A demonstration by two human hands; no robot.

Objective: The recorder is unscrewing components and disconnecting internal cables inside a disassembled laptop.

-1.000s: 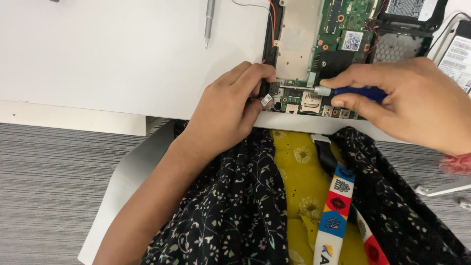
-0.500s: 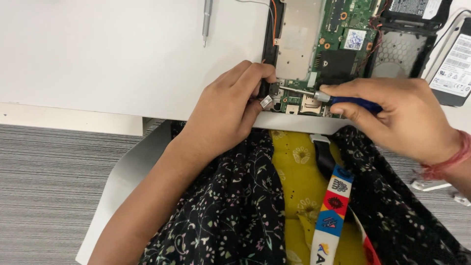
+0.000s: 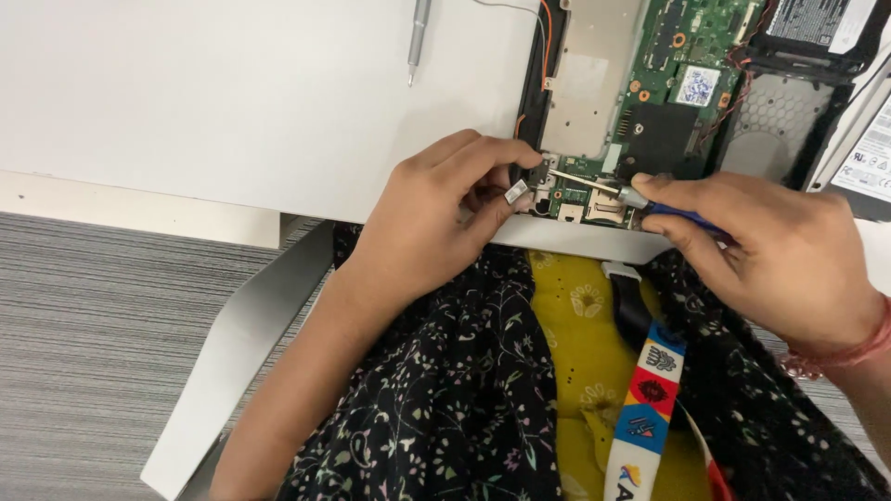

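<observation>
An opened laptop [image 3: 650, 121] lies at the white table's near edge, its green circuit board [image 3: 687, 56] and a silver shield plate [image 3: 589, 88] exposed. My left hand [image 3: 436, 223] pinches a small silver metal part [image 3: 516, 193] at the board's near left corner. My right hand [image 3: 770, 255] grips a blue-handled screwdriver [image 3: 682, 215]. Its thin shaft points left, with the tip touching the board near the left fingers.
A second silver screwdriver [image 3: 418, 37] lies farther back on the white table [image 3: 232, 102]. A black battery pack [image 3: 817, 23] sits at the laptop's far right. Below the table edge are my dark floral sleeves, a yellow garment, a colourful lanyard [image 3: 650, 399] and grey striped floor [image 3: 93, 353].
My right hand has slid slightly right and back, and the screwdriver tip now reaches the board's near left corner. The left hand stays pinched on the small part.
</observation>
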